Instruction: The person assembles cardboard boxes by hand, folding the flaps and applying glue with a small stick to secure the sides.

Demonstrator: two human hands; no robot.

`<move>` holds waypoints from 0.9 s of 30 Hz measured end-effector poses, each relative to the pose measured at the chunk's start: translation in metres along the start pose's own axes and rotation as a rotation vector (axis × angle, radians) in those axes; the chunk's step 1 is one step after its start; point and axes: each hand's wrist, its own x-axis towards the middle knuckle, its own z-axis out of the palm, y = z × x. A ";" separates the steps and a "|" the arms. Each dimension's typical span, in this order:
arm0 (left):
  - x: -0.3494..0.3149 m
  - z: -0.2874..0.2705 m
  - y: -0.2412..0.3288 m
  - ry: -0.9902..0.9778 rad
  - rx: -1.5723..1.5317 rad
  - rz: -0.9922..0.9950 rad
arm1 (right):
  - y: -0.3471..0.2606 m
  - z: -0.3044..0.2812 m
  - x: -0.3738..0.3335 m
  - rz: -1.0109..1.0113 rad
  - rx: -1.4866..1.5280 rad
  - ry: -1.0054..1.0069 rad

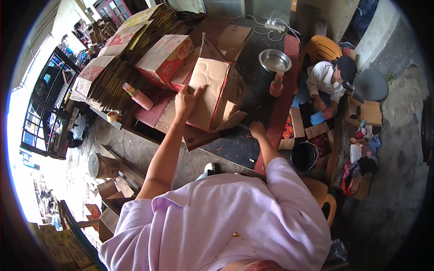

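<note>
A brown cardboard box (pixel 209 90) with red edges lies tilted on the table, several of its flaps standing out loose. My left hand (pixel 186 103) grips its left side, thumb laid over the upper panel. Apart from the box, my right hand (pixel 257 129) is over the dark tabletop, its fingers curled together; anything inside them is hidden. A loose flap (pixel 233 121) sticks out between the box and my right hand. Behind the box stands a closed red-and-white carton (pixel 165 58).
Flattened cartons (pixel 120 49) are stacked at the far left. A pink bottle (pixel 138 96), another pink bottle (pixel 276 85), a metal bowl (pixel 273 60) and a power strip (pixel 275 26) are on the table. At right a person (pixel 326 81) sits beside open boxes and a black bucket (pixel 304 156).
</note>
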 end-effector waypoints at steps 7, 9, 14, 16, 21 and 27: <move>-0.006 -0.006 -0.008 -0.005 -0.005 -0.028 | -0.032 -0.013 -0.019 0.132 -0.093 -0.025; -0.005 -0.005 -0.010 0.012 -0.047 -0.040 | -0.034 -0.015 -0.019 0.104 -0.152 -0.005; -0.003 -0.003 -0.009 0.039 -0.018 0.003 | -0.028 -0.005 -0.013 0.118 -0.164 -0.041; -0.001 -0.003 -0.008 0.039 -0.014 0.005 | -0.025 -0.002 -0.012 0.180 -0.096 0.000; -0.009 -0.011 -0.007 -0.026 0.042 -0.085 | -0.041 -0.028 -0.018 0.161 -0.080 -0.230; -0.015 0.010 0.023 -0.057 0.071 -0.091 | 0.002 -0.020 -0.021 0.311 -0.160 -0.145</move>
